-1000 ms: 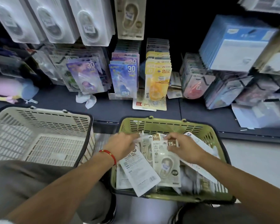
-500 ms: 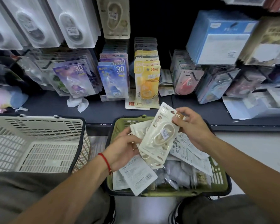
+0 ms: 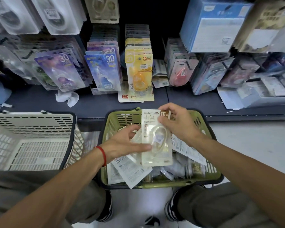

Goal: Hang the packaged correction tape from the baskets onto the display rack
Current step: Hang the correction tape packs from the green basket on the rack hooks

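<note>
A cream correction tape pack (image 3: 155,142) marked 15M is held upright over the green basket (image 3: 207,127). My right hand (image 3: 176,124) pinches its top right corner. My left hand (image 3: 127,143) grips its lower left side, with another clear pack behind it. Several more packs (image 3: 130,170) lie loose in the green basket. The display rack (image 3: 105,69) beyond holds rows of hanging tape packs in purple, blue and yellow.
A white basket (image 3: 31,129) stands to the left of the green one. A dark shelf (image 3: 39,99) runs below the rack, with a crumpled white cloth (image 3: 67,97) and loose cards (image 3: 133,96) on it. My knees are at the bottom edge.
Both hands dug in the green basket, then lifted a cream pack out. It went from tilted to upright, face toward me.
</note>
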A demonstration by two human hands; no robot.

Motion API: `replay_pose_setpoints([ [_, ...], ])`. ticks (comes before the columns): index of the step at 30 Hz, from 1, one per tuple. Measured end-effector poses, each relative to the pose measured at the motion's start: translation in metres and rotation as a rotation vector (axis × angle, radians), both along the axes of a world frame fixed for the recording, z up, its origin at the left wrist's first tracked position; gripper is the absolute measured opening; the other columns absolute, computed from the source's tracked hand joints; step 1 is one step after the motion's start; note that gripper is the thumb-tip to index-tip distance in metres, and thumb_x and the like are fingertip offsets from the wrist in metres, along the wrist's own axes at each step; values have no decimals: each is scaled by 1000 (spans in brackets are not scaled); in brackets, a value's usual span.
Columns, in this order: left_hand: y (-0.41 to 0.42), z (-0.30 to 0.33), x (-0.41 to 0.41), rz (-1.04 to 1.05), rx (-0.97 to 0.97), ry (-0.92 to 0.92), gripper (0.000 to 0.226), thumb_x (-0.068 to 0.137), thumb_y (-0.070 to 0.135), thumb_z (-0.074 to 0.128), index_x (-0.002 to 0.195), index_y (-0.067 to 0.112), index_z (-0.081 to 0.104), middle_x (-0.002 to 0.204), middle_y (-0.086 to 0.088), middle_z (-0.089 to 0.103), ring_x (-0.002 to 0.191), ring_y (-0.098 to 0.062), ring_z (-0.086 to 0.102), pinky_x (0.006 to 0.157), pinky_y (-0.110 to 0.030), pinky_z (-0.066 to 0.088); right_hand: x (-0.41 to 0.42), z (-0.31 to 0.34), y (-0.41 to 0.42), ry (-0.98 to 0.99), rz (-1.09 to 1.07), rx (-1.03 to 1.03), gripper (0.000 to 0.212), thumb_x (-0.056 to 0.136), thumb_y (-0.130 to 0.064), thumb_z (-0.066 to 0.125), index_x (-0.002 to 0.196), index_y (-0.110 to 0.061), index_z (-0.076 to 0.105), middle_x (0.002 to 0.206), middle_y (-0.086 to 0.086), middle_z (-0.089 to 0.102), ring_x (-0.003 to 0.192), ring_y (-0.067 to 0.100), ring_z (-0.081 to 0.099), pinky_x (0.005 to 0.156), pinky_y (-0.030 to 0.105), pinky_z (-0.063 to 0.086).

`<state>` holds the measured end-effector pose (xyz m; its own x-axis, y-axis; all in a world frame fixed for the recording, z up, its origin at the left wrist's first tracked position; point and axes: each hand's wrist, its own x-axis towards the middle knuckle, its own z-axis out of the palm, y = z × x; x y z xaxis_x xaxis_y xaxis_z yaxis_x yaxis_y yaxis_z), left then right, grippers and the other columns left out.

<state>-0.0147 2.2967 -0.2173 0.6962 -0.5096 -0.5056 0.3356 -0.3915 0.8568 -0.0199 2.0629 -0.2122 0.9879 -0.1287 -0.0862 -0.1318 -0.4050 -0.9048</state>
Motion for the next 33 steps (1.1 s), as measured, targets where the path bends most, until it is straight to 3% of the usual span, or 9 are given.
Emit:
replay_pose_setpoints([
  [5, 0, -14, -3, 88, -35, 12, 58, 77, 8, 91, 124, 29, 64, 109, 17, 79, 99, -3, 76, 76, -20, 61, 0, -1, -13, 40, 25, 28, 19, 99, -33, 72, 116, -32, 65, 109, -4, 72, 101, 20, 71, 89, 36, 58],
  [10, 14, -19, 9, 357, -104, 35, 51, 82, -8, 80, 121, 21, 63, 104, 7, 81, 102, -18, 78, 81, -33, 63, -17, -25, -70, 395, 585, -973, 59, 94, -67, 61, 136, -27, 62, 137, -2, 63, 124, 18, 58, 104, 38, 48],
  [12, 14, -19, 12, 389, -136, 56, 55, 82, -14, 76, 124, 19, 61, 108, 0, 80, 104, -22, 77, 87, -41, 63, -34, -41, -70, 480, 722, -1226, 74, 92, -72, 58, 148, -24, 50, 145, 2, 53, 133, 23, 47, 110, 39, 41],
  [14, 14, -18, 13, 401, -156, 64, 60, 81, -19, 74, 126, 17, 59, 111, -5, 80, 105, -24, 77, 90, -46, 62, -41, -48, -65, 403, 742, -1316, 58, 99, -57, 55, 145, -22, 50, 143, 3, 54, 132, 24, 47, 108, 39, 39],
  [19, 13, -12, 18, 425, -247, 81, 64, 83, -22, 69, 134, 14, 57, 120, -12, 77, 112, -33, 74, 99, -57, 58, -20, -8, -73, 344, 344, -645, 8, 102, -28, 65, 107, -24, 70, 101, -4, 77, 93, 20, 72, 79, 37, 58],
  [22, 11, -8, 22, 470, -333, 123, 63, 86, -19, 69, 137, 15, 56, 121, -14, 76, 111, -36, 74, 95, -59, 59, -8, 31, -65, 300, 127, -9, 21, 103, -11, 64, 114, -21, 78, 104, -1, 82, 84, 10, 77, 63, 20, 55],
  [24, 9, -3, 23, 488, -430, 168, 63, 88, -15, 70, 139, 18, 54, 125, -15, 75, 112, -38, 73, 91, -60, 60, -1, 49, -50, 304, 68, 285, 23, 103, -10, 59, 113, -13, 79, 111, 13, 80, 89, 23, 74, 73, 31, 57],
  [29, 5, 24, 27, 409, -660, 206, 59, 94, 8, 72, 142, 36, 51, 138, -8, 69, 120, -40, 69, 85, -68, 58, 14, 73, 5, 226, 60, 520, 27, 107, -12, 54, 122, -4, 75, 123, 26, 73, 101, 33, 68, 95, 49, 53],
  [33, 13, 64, 42, 467, -659, 94, 54, 98, 13, 67, 141, 40, 51, 135, 1, 72, 116, -30, 73, 78, -55, 62, 33, 95, 40, 121, -52, 562, 22, 107, -18, 57, 114, -3, 72, 119, 17, 76, 112, 29, 73, 107, 57, 54],
])
